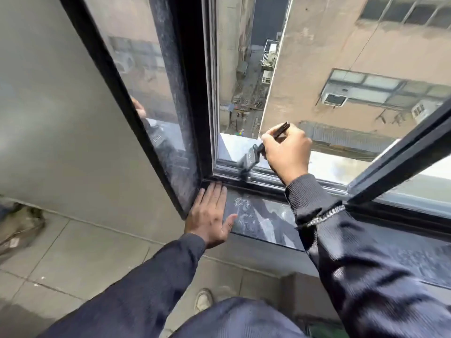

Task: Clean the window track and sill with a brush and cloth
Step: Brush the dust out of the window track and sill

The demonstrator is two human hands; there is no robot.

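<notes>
Two dark blue sleeves [151, 284] nearest the camera, reaching up and forward from the bottom edge, above a grey tiled floor [80, 252] and one pale shoe [204, 300]. Left hand [210, 217] laid flat and spread, palm down, on the left end of the dark polished stone window sill [258, 220], fingertips touching the corner where sill meets black upright window frame [192, 93]. Whitish dusty smears on the sill just right of that hand. A silver chain bracelet [322, 217] around the right cuff. Beyond the sill, the grey metal window track [266, 178], running left to right along the bottom of the opening. Right hand [288, 150] raised over the track, fingers curled and pinching the handle of a small black-handled brush [256, 154]; handle end poking out above the knuckles, dark bristles angled down and left, meeting the track near its left corner. No cloth visible. To the right, a black-framed open sash [400, 164] slanting across the view. Past the track, a pale outer ledge [234, 145] in bright light. Farthest away, beige building walls [329, 57] with window air conditioners [334, 97], and a narrow alley [246, 93] far below.
</notes>
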